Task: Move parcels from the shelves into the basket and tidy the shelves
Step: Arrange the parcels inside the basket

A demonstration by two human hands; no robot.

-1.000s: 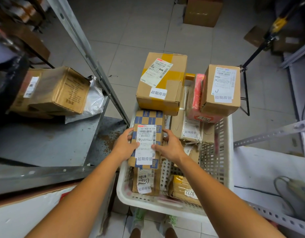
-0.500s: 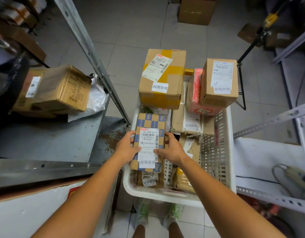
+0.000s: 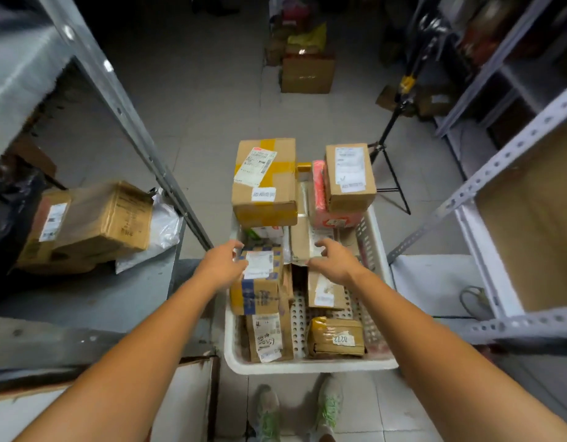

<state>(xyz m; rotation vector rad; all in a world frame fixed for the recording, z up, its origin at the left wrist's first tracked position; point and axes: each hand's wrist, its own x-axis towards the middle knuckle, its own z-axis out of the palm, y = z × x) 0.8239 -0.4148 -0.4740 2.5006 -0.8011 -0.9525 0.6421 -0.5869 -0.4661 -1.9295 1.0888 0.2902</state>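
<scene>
Now that the left hand [image 3: 223, 261] and right hand [image 3: 331, 260] have let go, the blue-checked parcel [image 3: 260, 283] lies in the basket [image 3: 307, 366].
Both hover open-fingered beside it, holding nothing; this drop looks finished, and the brown box [image 3: 97, 224] on the left shelf [image 3: 84, 298] probably comes next.

Single head-worn view (wide-angle), looking steeply down, close above basket [image 3: 307, 366], floor [image 3: 208, 100] beyond

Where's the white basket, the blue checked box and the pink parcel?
White plastic basket [image 3: 311, 366]: head view, near rim.
Blue-and-tan checked cardboard box [image 3: 256, 295]: head view, front side.
Pink parcel [image 3: 319, 189]: head view, left edge.
</scene>
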